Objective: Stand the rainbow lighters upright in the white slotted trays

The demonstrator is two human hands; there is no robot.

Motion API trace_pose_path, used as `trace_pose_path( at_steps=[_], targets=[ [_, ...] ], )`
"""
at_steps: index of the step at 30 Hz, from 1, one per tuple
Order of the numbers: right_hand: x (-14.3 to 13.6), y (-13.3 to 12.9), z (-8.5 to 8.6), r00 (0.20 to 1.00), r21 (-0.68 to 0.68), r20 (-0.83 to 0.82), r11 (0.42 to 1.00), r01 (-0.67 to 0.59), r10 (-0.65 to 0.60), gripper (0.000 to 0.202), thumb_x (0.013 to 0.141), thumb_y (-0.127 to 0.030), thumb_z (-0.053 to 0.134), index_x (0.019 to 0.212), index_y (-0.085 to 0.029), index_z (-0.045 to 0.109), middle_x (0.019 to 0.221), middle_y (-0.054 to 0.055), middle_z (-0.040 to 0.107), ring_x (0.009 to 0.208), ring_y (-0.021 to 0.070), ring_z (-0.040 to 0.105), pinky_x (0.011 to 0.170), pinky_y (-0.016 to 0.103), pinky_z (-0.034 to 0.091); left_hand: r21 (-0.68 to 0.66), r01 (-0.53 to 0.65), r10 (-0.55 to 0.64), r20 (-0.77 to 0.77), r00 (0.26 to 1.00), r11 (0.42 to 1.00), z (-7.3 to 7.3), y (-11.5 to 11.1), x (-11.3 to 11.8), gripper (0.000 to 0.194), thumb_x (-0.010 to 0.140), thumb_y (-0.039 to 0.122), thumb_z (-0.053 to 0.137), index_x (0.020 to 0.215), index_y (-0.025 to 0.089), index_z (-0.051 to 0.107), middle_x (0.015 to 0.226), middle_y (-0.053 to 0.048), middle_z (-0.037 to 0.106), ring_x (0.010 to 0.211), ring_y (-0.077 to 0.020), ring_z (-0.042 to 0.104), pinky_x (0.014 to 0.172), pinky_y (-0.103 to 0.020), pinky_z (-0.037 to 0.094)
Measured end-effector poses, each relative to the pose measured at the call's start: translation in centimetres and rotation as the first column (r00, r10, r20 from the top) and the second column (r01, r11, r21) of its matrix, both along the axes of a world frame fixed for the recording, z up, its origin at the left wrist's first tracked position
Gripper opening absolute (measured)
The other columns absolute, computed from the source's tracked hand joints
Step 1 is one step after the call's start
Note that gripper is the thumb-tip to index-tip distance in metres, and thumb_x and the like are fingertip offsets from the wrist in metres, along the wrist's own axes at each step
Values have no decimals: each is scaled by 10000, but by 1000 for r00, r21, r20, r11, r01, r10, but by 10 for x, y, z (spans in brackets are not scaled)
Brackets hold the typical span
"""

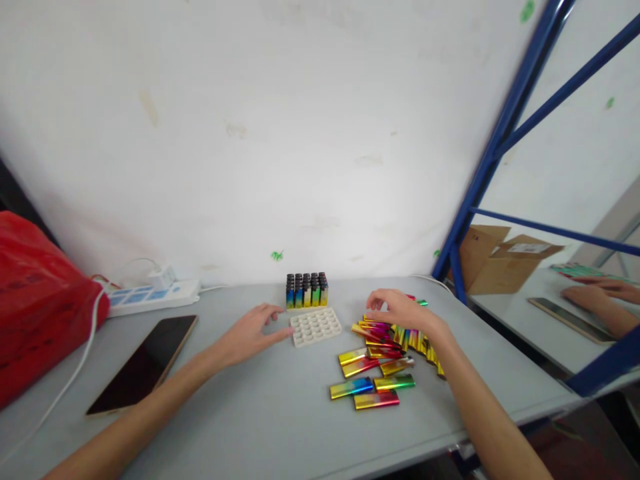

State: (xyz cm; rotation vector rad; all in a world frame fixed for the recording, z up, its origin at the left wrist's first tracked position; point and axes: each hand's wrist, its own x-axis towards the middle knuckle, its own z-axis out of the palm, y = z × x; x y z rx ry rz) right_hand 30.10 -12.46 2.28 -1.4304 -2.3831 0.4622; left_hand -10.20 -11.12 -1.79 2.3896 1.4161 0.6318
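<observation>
My left hand [255,335] is open, thumb and fingers apart. Its thumb tip meets the left edge of a white tray [316,327] with rows of round holes; whether it touches, I cannot tell. Behind the tray stands a block of upright lighters [307,291] with black tops and blue, green and yellow bodies. Above the back of a loose heap of shiny lighter bodies [383,350] hovers my right hand [395,308], its fingers curved, a gap between thumb and fingers, nothing visible in it. A blue-and-yellow one [351,388] lies near the front of the heap.
To the left are a dark phone [145,363], a white power strip [173,293] with cable and a red bag [40,307]. A blue metal frame [487,157] rises on the right. Beyond it are a cardboard box [493,263], another person's hands [595,297] and a tablet-like object [570,320].
</observation>
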Motion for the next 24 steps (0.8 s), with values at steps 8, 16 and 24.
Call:
trace_pose_path(
  at_steps=[8, 16, 24],
  targets=[
    [-21, -18, -7, 985, 9, 174, 1000, -11, 10, 135, 917, -324, 750, 958, -196, 761, 1041, 91, 756, 1001, 263, 684, 909, 350, 496, 111, 112, -105, -72, 992, 987, -13, -10, 24, 618, 801, 692, 734, 1217, 240, 666, 1276, -119, 679, 1204, -347, 625, 1071, -483, 488],
    [-36, -8, 7, 990, 155, -138, 988, 19, 2, 401, 1074, -514, 474, 1178, -242, 749, 997, 54, 799, 868, 242, 709, 838, 337, 516, 125, 162, -162, -13, 987, 979, -13, -17, 11, 569, 745, 569, 799, 1190, 239, 666, 1202, -91, 667, 1175, -326, 623, 1084, -452, 496],
    [-91, 23, 1, 815, 90, -579, 992, 88, -20, 517, 893, -709, 667, 857, -194, 689, 656, -31, 547, 623, 150, 493, 593, 263, 407, 102, 100, -94, -71, 993, 990, -17, -22, 20, 616, 758, 648, 774, 1182, 217, 657, 1211, -119, 653, 1177, -362, 601, 1061, -514, 482]
  ],
)
